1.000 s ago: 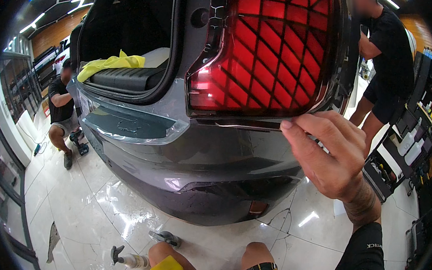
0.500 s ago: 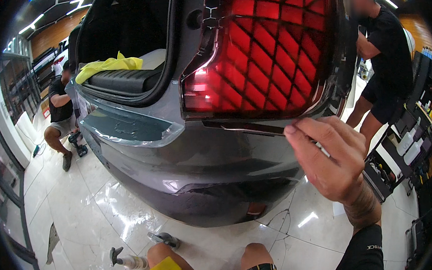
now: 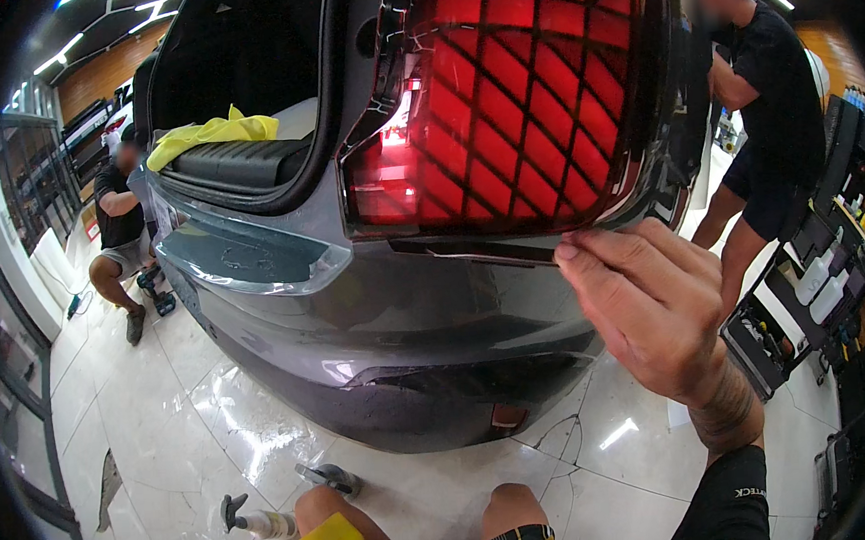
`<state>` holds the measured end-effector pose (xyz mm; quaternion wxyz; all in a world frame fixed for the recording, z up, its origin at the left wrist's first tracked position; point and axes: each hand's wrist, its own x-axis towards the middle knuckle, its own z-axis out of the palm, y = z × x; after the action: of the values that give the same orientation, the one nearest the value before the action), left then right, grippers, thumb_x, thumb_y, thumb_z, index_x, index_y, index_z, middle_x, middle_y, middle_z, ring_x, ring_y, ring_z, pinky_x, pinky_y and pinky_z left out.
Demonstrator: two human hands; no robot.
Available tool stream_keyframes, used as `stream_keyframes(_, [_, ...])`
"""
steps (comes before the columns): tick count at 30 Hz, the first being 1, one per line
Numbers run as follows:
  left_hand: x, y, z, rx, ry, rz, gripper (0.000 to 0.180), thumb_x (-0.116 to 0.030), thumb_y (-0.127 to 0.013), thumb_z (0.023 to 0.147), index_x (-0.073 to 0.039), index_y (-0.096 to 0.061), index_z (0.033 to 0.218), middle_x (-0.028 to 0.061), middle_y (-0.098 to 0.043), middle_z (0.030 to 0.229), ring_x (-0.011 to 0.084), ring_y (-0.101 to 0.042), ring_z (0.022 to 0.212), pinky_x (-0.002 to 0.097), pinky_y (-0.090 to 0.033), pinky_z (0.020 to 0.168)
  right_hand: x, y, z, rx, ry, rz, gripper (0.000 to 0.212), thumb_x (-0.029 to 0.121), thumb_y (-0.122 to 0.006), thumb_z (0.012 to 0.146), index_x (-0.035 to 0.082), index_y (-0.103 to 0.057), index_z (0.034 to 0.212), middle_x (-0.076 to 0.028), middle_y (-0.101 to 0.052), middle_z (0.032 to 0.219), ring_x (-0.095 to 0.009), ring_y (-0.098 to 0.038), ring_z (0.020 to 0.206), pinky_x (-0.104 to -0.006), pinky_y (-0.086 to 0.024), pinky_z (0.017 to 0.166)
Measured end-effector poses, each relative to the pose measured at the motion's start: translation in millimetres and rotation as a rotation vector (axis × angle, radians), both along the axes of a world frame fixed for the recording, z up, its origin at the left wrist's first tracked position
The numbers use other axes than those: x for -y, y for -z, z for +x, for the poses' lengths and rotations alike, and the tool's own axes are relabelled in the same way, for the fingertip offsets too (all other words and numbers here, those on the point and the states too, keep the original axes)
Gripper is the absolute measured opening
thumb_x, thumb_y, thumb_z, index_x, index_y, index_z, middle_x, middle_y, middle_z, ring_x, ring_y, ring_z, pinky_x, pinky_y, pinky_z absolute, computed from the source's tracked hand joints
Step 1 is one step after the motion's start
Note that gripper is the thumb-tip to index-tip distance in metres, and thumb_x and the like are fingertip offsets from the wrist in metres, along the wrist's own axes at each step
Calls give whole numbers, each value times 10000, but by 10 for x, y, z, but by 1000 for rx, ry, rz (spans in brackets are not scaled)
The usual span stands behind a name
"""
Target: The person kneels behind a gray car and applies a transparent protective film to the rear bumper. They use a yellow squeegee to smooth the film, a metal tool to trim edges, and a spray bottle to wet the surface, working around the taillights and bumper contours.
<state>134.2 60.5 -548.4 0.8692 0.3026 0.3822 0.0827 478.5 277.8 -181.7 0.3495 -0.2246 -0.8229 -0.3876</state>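
the tail light, glossy red with dark crossing lines, sits at the rear corner of the grey car. by its lower edge the right hand is curled, thumb and forefinger pinched narrow; whether anything lies between them i cannot tell.

White ceiling strips are shining brightly, throwing glare onto the glossy floor and highlights onto the red tail light; fisheye distortion is bending straight edges toward the dark rim.
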Motion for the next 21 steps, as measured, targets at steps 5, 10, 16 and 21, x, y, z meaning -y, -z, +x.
stream_keyframes(5, [-27, -79, 31, -17, -3, 0, 514, -257, -538, 983, -101, -362, 1440, 75, -607, 1143, 154, -616, 993, 255, -532, 806, 25, -21, 44, 10, 28, -4, 278, 46, -652, 661, -46, -690, 921, -148, -647, 858, -232, -622, 708, -325, -504, 544])
stream_keyframes(10, [-17, -78, 20, -24, -3, 11, 512, -259, -540, 982, -102, -366, 1438, 75, -606, 1146, 153, -616, 995, 254, -535, 803, 71, -57, 41, -16, 28, -44, 260, -86, -736, 656, -62, -693, 911, -152, -682, 850, -242, -647, 695, -294, -520, 560])
stream_keyframes(16, [-29, -27, -2, -18, 17, -10, 521, -266, -547, 978, -109, -365, 1440, 67, -610, 1142, 148, -615, 998, 257, -535, 804, 5, -42, 129, 5, 18, 4, 279, 32, -659, 639, -55, -688, 903, -149, -652, 833, -236, -619, 685, -322, -495, 530])
stream_keyframes(21, [-33, -66, 15, -8, 2, -6, 528, -265, -553, 975, -112, -360, 1443, 64, -612, 1138, 146, -614, 1000, 256, -535, 802, 22, -77, 146, -13, 15, 3, 262, -3, -672, 639, -56, -687, 895, -149, -658, 818, -230, -619, 672, -316, -495, 527])
